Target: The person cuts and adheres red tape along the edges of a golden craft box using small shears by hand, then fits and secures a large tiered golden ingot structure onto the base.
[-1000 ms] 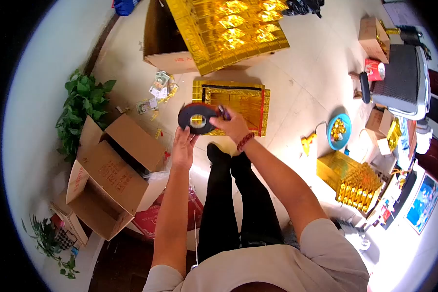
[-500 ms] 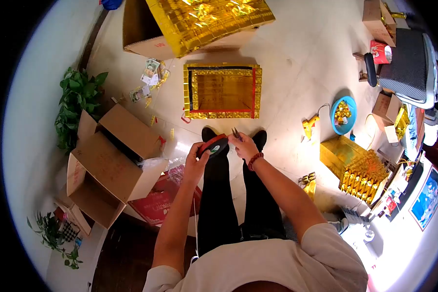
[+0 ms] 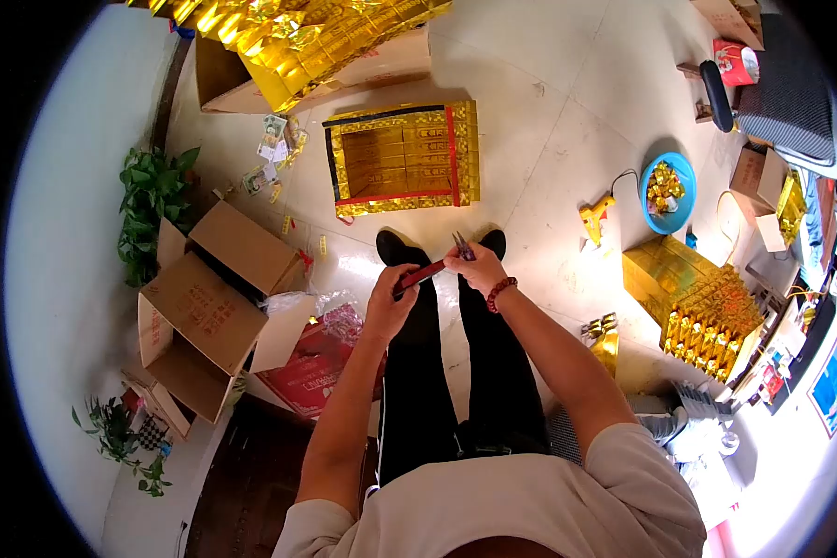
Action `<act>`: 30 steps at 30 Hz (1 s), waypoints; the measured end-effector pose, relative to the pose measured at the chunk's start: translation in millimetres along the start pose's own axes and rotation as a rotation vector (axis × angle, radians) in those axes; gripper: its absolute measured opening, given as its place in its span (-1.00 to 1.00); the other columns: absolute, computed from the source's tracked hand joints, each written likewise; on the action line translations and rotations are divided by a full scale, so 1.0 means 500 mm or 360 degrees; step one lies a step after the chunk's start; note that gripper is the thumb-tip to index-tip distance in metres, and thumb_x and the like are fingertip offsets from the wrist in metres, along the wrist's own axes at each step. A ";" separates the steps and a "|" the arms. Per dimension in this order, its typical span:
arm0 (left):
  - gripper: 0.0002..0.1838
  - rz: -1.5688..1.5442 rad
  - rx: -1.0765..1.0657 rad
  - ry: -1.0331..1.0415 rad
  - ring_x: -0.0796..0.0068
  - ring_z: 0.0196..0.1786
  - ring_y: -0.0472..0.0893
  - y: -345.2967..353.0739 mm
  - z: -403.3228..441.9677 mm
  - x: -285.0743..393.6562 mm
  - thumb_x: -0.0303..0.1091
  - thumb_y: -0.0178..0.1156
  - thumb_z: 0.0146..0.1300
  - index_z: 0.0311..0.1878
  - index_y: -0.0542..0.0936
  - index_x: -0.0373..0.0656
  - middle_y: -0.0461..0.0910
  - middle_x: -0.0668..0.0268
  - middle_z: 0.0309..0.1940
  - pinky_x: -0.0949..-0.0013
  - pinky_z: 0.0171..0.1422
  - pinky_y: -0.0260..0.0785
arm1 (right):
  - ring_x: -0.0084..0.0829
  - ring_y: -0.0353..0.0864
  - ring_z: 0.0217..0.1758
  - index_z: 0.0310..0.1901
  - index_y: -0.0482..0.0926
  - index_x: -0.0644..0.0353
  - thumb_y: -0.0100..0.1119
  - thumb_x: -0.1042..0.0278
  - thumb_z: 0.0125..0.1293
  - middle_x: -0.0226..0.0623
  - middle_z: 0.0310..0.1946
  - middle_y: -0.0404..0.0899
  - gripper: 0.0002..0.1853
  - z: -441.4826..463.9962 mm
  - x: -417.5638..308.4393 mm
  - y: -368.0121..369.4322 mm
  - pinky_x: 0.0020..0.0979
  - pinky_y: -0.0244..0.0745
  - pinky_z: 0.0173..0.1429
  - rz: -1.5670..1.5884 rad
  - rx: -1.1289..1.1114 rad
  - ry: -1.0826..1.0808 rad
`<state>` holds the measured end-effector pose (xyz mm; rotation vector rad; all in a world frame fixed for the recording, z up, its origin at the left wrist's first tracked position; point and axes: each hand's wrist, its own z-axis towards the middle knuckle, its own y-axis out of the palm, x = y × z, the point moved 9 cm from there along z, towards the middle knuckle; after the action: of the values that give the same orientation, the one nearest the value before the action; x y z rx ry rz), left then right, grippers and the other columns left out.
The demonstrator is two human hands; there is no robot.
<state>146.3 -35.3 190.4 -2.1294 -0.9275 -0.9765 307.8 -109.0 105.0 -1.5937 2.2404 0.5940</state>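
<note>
My left hand is closed around a roll of red tape, now seen nearly edge-on. My right hand meets the tape at its other end. In that same hand is a small pair of scissors, blades pointing forward away from me; the handles are hidden in the palm. On the floor beyond my shoes stands an open gold foil-covered box. Red tape runs along its near and right rims, black tape along its far and left rims.
Cardboard boxes stand at the left near a red carton. Gold folded sheets lie over another box at the top. To the right are a yellow glue gun, a blue basin and a gold-filled box.
The tape roll has turned from showing its flat side to nearly edge-on. My view has shifted, with the gold box now further left and slightly rotated. The scissors remain in my right hand.
</note>
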 end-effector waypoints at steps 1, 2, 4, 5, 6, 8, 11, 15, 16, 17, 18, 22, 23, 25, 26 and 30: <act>-0.72 0.0010 -0.0006 -0.0003 0.46 -0.19 0.50 0.006 -0.001 0.000 -0.50 0.17 0.15 -0.03 0.51 -0.16 0.46 0.30 -0.24 0.46 -0.06 0.34 | -0.66 0.42 -0.49 -0.34 0.55 0.20 0.35 0.22 0.10 -0.48 -0.52 0.52 -0.75 0.001 0.006 -0.010 -0.56 0.36 -0.36 -0.0036 0.0010 -0.0029; -0.72 0.0057 -0.0059 0.0004 0.46 -0.17 0.50 0.017 0.000 0.001 -0.45 0.16 0.17 -0.02 0.51 -0.17 0.47 0.27 -0.23 0.46 -0.05 0.34 | -0.66 0.42 -0.49 -0.34 0.55 0.20 0.35 0.22 0.10 -0.48 -0.52 0.52 -0.75 0.002 0.014 -0.018 -0.56 0.36 -0.36 -0.0026 0.0011 -0.0029; -0.72 0.0110 -0.0116 0.0010 0.46 -0.15 0.50 0.032 0.002 0.000 -0.39 0.14 0.20 -0.01 0.51 -0.18 0.48 0.25 -0.22 0.46 -0.04 0.33 | -0.64 0.46 -0.46 -0.33 0.55 0.22 0.35 0.24 0.09 -0.45 -0.51 0.53 -0.76 0.000 0.014 -0.030 -0.55 0.39 -0.30 -0.0050 0.0030 -0.0075; -0.72 0.0090 -0.0114 -0.0019 0.46 -0.18 0.53 0.034 0.006 -0.004 -0.33 0.12 0.22 -0.01 0.53 -0.18 0.51 0.24 -0.26 0.46 -0.07 0.35 | -0.64 0.46 -0.46 -0.33 0.55 0.22 0.35 0.24 0.09 -0.45 -0.51 0.53 -0.76 -0.001 0.017 -0.034 -0.55 0.39 -0.30 -0.0042 0.0028 -0.0073; -0.70 0.0070 -0.0111 -0.0046 0.47 -0.21 0.55 0.035 0.011 -0.001 -0.26 0.10 0.24 -0.01 0.54 -0.18 0.54 0.23 -0.30 0.46 -0.10 0.36 | -0.62 0.46 -0.47 -0.34 0.54 0.23 0.33 0.26 0.09 -0.43 -0.52 0.53 -0.76 -0.002 0.005 -0.043 -0.54 0.39 -0.31 -0.0176 0.0095 -0.0203; -0.69 0.0185 -0.0157 -0.0162 0.46 -0.27 0.56 0.038 0.014 -0.005 -0.22 0.08 0.25 -0.03 0.56 -0.18 0.56 0.23 -0.36 0.45 -0.14 0.37 | -0.60 0.46 -0.48 -0.35 0.53 0.24 0.32 0.28 0.10 -0.42 -0.53 0.52 -0.77 -0.001 -0.004 -0.050 -0.53 0.39 -0.32 -0.0306 0.0159 -0.0330; -0.69 0.0216 -0.0191 -0.0312 0.45 -0.38 0.58 0.047 0.018 -0.056 -0.17 0.07 0.26 -0.06 0.58 -0.17 0.59 0.25 -0.46 0.44 -0.22 0.39 | -0.57 0.47 -0.47 -0.36 0.50 0.25 0.30 0.29 0.11 -0.39 -0.54 0.50 -0.77 -0.003 -0.010 -0.046 -0.49 0.39 -0.32 -0.0314 0.0184 -0.0375; -0.67 0.0202 -0.0224 -0.0401 0.46 -0.40 0.60 0.042 0.036 -0.075 -0.13 0.07 0.25 -0.07 0.61 -0.12 0.61 0.26 -0.48 0.44 -0.25 0.41 | -0.46 0.49 -0.47 -0.35 0.48 0.25 0.27 0.31 0.12 -0.30 -0.54 0.51 -0.79 0.014 0.000 -0.045 -0.42 0.41 -0.31 -0.0377 0.0326 -0.0509; -0.66 0.0285 -0.0229 -0.0410 0.42 -0.37 0.63 0.033 0.045 -0.071 -0.10 0.08 0.22 -0.08 0.62 -0.08 0.62 0.25 -0.46 0.42 -0.25 0.43 | -0.42 0.51 -0.46 -0.34 0.47 0.25 0.26 0.32 0.11 -0.26 -0.53 0.52 -0.79 0.018 -0.004 -0.047 -0.39 0.42 -0.30 -0.0424 0.0398 -0.0603; -0.66 0.0280 -0.0231 -0.0417 0.42 -0.37 0.63 0.027 0.054 -0.072 -0.10 0.08 0.22 -0.08 0.62 -0.08 0.62 0.25 -0.46 0.42 -0.25 0.43 | -0.42 0.51 -0.46 -0.34 0.47 0.25 0.26 0.32 0.11 -0.26 -0.53 0.52 -0.79 0.025 0.005 -0.044 -0.39 0.42 -0.30 -0.0427 0.0397 -0.0595; -0.66 0.0494 -0.0246 -0.0329 0.37 -0.37 0.64 0.022 0.064 -0.061 -0.08 0.09 0.20 -0.10 0.63 -0.07 0.64 0.23 -0.44 0.35 -0.21 0.42 | -0.38 0.52 -0.45 -0.34 0.48 0.25 0.26 0.33 0.11 -0.24 -0.52 0.53 -0.79 0.023 0.002 -0.044 -0.38 0.43 -0.28 -0.0432 0.0449 -0.0614; -0.64 0.1194 -0.0121 -0.0035 0.19 -0.33 0.58 0.007 0.106 -0.014 -0.01 0.13 0.12 -0.30 0.63 -0.14 0.62 0.19 -0.46 0.18 -0.08 0.26 | -0.33 0.58 -0.40 -0.36 0.49 0.25 0.27 0.33 0.10 -0.21 -0.48 0.56 -0.80 0.053 0.012 -0.039 -0.34 0.46 -0.25 -0.0470 0.0600 -0.0510; -0.62 0.1485 -0.0027 0.0068 0.18 -0.32 0.56 0.005 0.118 0.000 0.02 0.14 0.10 -0.36 0.62 -0.16 0.61 0.19 -0.49 0.17 -0.06 0.22 | -0.33 0.58 -0.40 -0.36 0.49 0.25 0.27 0.33 0.10 -0.21 -0.48 0.56 -0.80 0.065 0.014 -0.034 -0.34 0.46 -0.25 -0.0469 0.0601 -0.0498; -0.59 0.1507 0.0010 0.0080 0.19 -0.30 0.53 0.008 0.147 -0.006 0.05 0.16 0.06 -0.46 0.58 -0.18 0.58 0.18 -0.54 0.19 -0.05 0.20 | -0.30 0.59 -0.40 -0.38 0.50 0.24 0.28 0.33 0.09 -0.21 -0.49 0.58 -0.81 0.085 0.018 -0.045 -0.34 0.46 -0.25 -0.0417 0.0807 -0.0425; -0.58 0.1638 0.0016 0.0088 0.20 -0.31 0.53 0.010 0.164 -0.010 0.05 0.17 0.05 -0.47 0.58 -0.18 0.58 0.18 -0.54 0.19 -0.05 0.20 | -0.28 0.60 -0.41 -0.39 0.50 0.23 0.30 0.33 0.08 -0.22 -0.51 0.59 -0.81 0.095 0.013 -0.049 -0.33 0.46 -0.25 -0.0392 0.0861 -0.0445; -0.60 0.1756 0.0035 0.0123 0.22 -0.32 0.54 0.014 0.220 -0.029 0.04 0.19 0.02 -0.49 0.58 -0.17 0.60 0.17 -0.53 0.18 -0.05 0.19 | -0.21 0.61 -0.36 -0.37 0.54 0.22 0.30 0.29 0.09 -0.17 -0.47 0.60 -0.81 0.173 0.047 -0.080 -0.30 0.47 -0.23 -0.0387 0.1001 -0.0368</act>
<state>186.6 38.6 117.7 -2.0819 0.3195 -0.4391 340.2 -95.5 13.5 -1.3499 1.7777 -0.0071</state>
